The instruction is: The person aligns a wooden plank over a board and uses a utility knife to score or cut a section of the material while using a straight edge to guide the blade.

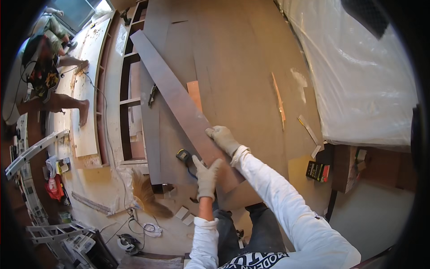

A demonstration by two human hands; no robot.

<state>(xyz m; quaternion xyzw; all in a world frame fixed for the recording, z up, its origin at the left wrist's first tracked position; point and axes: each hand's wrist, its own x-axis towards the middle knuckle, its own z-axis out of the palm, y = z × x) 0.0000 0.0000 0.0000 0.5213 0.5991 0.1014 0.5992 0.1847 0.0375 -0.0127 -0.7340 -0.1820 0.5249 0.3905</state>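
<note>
A long reddish-brown plank (172, 87) lies diagonally over brown sheet boards (246, 54). My right hand (221, 139), in a beige glove, grips its right edge partway along. My left hand (206, 175), gloved too, is at the plank's left edge near the bottom, thumb and forefinger spread apart, thumb touching the board. Beside that forefinger lies a black and yellow tape measure (182, 155). A short orange-brown offcut (194, 92) shows beside the plank, and a green-and-dark tool (152, 95) lies left of it.
Two people (51, 67), one barefoot, are on pale boards (83, 112) at left. An open shelf frame (131, 103) lies beside me. Aluminium ladders (36, 152) and cables are lower left. A plastic-covered block (358, 89) stands right, with a black-red box (317, 171) below it.
</note>
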